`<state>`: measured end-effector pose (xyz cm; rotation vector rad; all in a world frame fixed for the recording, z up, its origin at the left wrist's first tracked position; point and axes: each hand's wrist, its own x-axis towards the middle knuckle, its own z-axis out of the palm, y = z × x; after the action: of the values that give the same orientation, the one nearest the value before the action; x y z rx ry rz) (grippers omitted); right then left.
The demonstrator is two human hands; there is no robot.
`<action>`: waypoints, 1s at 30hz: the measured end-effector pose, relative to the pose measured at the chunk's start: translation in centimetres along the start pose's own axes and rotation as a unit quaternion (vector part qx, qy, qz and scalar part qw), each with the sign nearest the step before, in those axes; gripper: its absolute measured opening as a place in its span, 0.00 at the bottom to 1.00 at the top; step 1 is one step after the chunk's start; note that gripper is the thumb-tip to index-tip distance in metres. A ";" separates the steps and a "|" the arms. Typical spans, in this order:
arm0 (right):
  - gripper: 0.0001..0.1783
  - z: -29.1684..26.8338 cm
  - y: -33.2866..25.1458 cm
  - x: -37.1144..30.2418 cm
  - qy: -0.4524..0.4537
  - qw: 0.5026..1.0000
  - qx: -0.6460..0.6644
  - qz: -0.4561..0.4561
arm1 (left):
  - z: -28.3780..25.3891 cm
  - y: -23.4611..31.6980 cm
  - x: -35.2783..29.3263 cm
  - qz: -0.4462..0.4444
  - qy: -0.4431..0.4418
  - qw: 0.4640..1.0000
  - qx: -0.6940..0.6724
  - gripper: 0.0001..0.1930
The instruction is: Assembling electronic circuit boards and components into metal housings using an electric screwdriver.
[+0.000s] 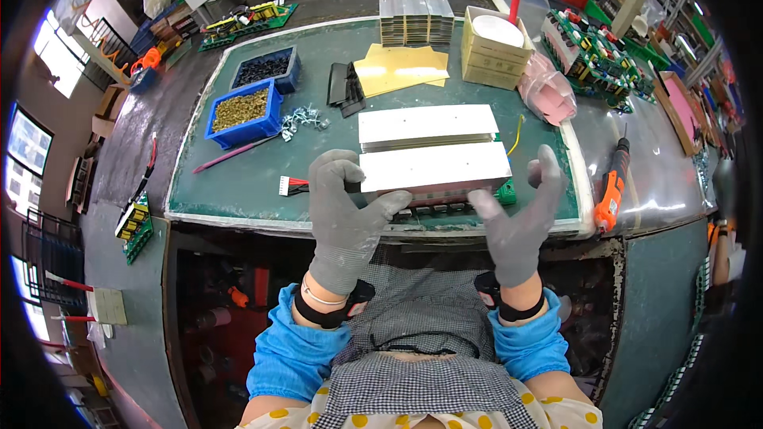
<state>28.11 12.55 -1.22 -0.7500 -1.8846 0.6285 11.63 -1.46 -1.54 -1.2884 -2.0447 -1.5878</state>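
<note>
Two long silver-white metal heat sinks lie side by side on a green circuit board, mostly hidden beneath them. My left hand, in a grey glove, bends its fingers around the left end of the near heat sink; its thumb rests along the front edge. Behind lies the far heat sink. My right hand, also gloved, is at the right end with its thumb near the front edge and its fingers raised apart, off the metal. Beside my left hand, a white connector with red wires lies on the mat.
A blue bin of brass-coloured screws and a bin of black parts stand left. Yellow sheets, stacked metal plates and a cardboard box are behind. An orange electric screwdriver lies right, past the green mat's white edge.
</note>
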 end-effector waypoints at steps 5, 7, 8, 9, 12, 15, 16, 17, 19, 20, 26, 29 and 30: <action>0.53 2.2 -1.8 -0.9 0.028 0.990 -0.068 -0.119 | 0.2 -0.3 0.0 0.008 0.000 1.000 -0.013 0.28; 0.54 3.6 -2.2 -1.0 0.026 0.987 -0.089 -0.129 | 0.2 -0.3 0.0 0.008 0.000 1.000 -0.012 0.28; 0.54 4.0 -2.2 -1.0 0.021 0.984 -0.107 -0.138 | 0.2 -0.3 0.0 0.006 0.001 1.000 -0.010 0.28; 0.55 4.3 -2.0 -0.8 0.034 0.981 -0.123 -0.143 | 0.1 -0.2 0.0 0.006 0.002 1.000 -0.011 0.28; 0.56 3.8 -1.1 -0.4 0.047 0.978 -0.137 -0.147 | -0.2 -0.2 0.1 0.000 -0.015 1.000 -0.011 0.28; 0.58 2.2 0.3 0.0 0.056 0.977 -0.166 -0.126 | -0.3 -0.2 0.2 0.002 -0.021 1.000 -0.015 0.28; 0.58 1.6 0.9 0.1 0.055 0.976 -0.170 -0.128 | -0.3 -0.2 0.2 -0.009 -0.023 1.000 -0.019 0.28; 0.59 1.1 1.4 0.2 0.056 0.975 -0.180 -0.115 | -0.3 -0.1 0.2 -0.019 -0.024 0.999 -0.023 0.28; 0.57 0.1 2.2 0.2 0.050 0.980 -0.174 -0.084 | -0.3 0.0 0.3 -0.012 -0.025 0.999 -0.022 0.28; 0.57 -0.4 2.5 0.3 0.051 0.979 -0.181 -0.085 | -0.3 0.0 0.4 -0.005 -0.027 1.000 -0.016 0.29; 0.36 -6.1 2.3 3.7 -0.001 0.994 -0.076 -0.080 | -0.7 -0.1 0.2 -0.015 -0.030 0.999 -0.040 0.30; 0.19 -9.5 1.7 8.1 -0.049 0.980 -0.159 -0.110 | -2.0 -1.0 -0.6 -0.056 -0.031 0.993 -0.101 0.30; 0.16 -10.1 1.7 9.5 -0.083 0.979 -0.164 -0.091 | -2.6 -1.6 -0.8 -0.046 -0.015 0.993 -0.111 0.30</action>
<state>34.57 21.61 7.19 -0.7383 -2.2149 0.2721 10.07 -4.18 -2.15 -1.3130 -2.0172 -1.8931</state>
